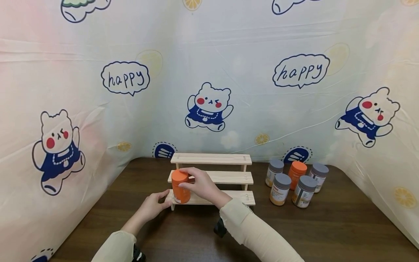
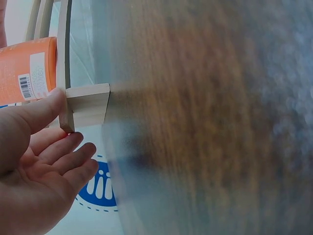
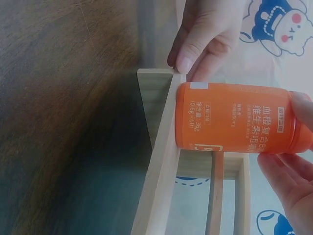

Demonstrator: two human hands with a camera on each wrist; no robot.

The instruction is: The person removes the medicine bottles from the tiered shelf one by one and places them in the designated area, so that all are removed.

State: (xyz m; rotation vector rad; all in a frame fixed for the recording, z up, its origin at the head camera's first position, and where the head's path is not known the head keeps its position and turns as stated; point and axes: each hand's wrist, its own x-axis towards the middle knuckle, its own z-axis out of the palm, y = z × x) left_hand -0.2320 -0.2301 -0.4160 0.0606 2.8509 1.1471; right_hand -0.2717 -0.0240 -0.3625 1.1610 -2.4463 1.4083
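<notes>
An orange supplement bottle [image 1: 181,189] stands upright at the left end of the bottom step of a three-tier wooden rack [image 1: 216,198]. My right hand [image 1: 203,185] grips the bottle's orange lid between thumb and fingers. In the right wrist view the bottle [image 3: 230,117] shows its printed label, its base right at the step's surface. My left hand [image 1: 153,206] pinches the left end of that same step. The left wrist view has its thumb on top of the board [image 2: 64,63] and its fingers below, near the rack's leg [image 2: 88,103].
On the dark wooden table [image 1: 196,236], right of the rack, several grey-lidded bottles [image 1: 280,189] cluster round another orange bottle [image 1: 297,174]. A printed curtain [image 1: 209,54] with cartoon bears hangs behind and along both sides.
</notes>
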